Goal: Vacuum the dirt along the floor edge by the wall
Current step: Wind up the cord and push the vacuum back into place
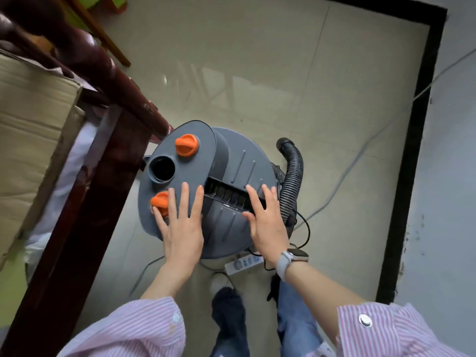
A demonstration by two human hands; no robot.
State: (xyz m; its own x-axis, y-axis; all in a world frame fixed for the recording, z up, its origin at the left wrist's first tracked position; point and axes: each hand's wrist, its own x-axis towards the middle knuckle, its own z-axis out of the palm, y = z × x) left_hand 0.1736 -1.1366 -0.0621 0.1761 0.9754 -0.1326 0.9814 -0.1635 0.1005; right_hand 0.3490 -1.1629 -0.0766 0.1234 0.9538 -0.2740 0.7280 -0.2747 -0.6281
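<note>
A grey canister vacuum point(231, 155) stands on the tiled floor below me, with two orange knobs point(187, 145) and an open round port point(162, 168) on its top plate. My left hand point(180, 222) lies flat, fingers spread, on the plate beside the nearer orange knob point(159, 200). My right hand point(265, 217) rests open on the lid, over the slotted handle recess point(226, 195). A black ribbed hose point(292, 173) curves up from the vacuum's right side. The black floor edge point(409, 161) runs along the grey wall point(450, 176) to the right.
A dark wooden bed frame point(108, 140) with a cushion stands close on the left, touching the vacuum. A white power strip point(244, 262) and cables lie on the floor behind the vacuum near my feet. A grey cable point(360, 150) crosses the tiles toward the wall.
</note>
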